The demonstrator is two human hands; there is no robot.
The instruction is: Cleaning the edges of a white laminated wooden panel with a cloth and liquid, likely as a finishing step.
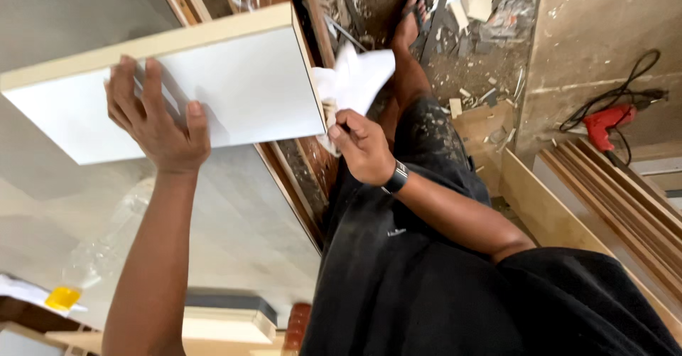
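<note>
Your left hand [158, 118] lies flat on the white board [177, 89] in the upper left of the frame, fingers spread wide and pointing up, palm pressed on the face, with the forearm running straight down to the bottom edge. It steadies the board rather than closing around it. Your right hand [362, 146] sits at centre frame, just beside the board's right edge, the wrist bent and the arm coming in from the lower right; a dark wristband [396, 178] circles the wrist. Its fingers are curled shut, pinching a white cloth [355, 79] that bunches upward above the knuckles and touches the board's edge.

The board is a flat rectangular panel, smooth and white on its face with a pale cream band along its top and right edges, tilted across the frame. A red power drill [604, 125] with a black cord lies at the right, well apart, on the floor.
</note>
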